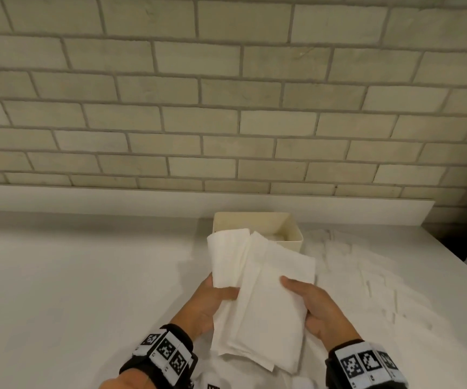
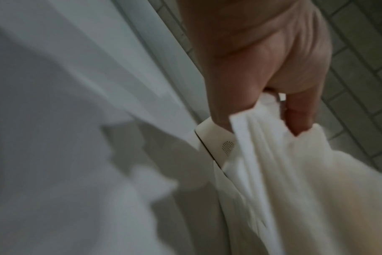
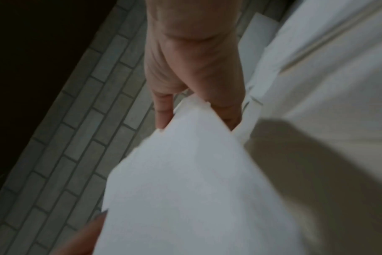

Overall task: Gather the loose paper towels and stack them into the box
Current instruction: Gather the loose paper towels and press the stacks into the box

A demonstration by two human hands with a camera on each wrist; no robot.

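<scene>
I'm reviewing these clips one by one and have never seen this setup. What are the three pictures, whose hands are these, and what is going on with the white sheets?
There is no machine here: a person works with bare hands, wearing bands with black-and-white marker squares on both wrists. The wide picture comes from a camera on the person's head, looking down at a white counter below a brick wall. The other two come from cameras on each wrist, looking along the fingers, so they are close and blurred.

Both hands hold a bundle of white paper towels just above the counter. The left hand has its grip on the bundle's left side, the right hand on its right side, thumb on top. Behind the bundle stands an open cream box, where the towels are meant to go. Something pale seems to lie inside it already, but I cannot tell what.
</scene>
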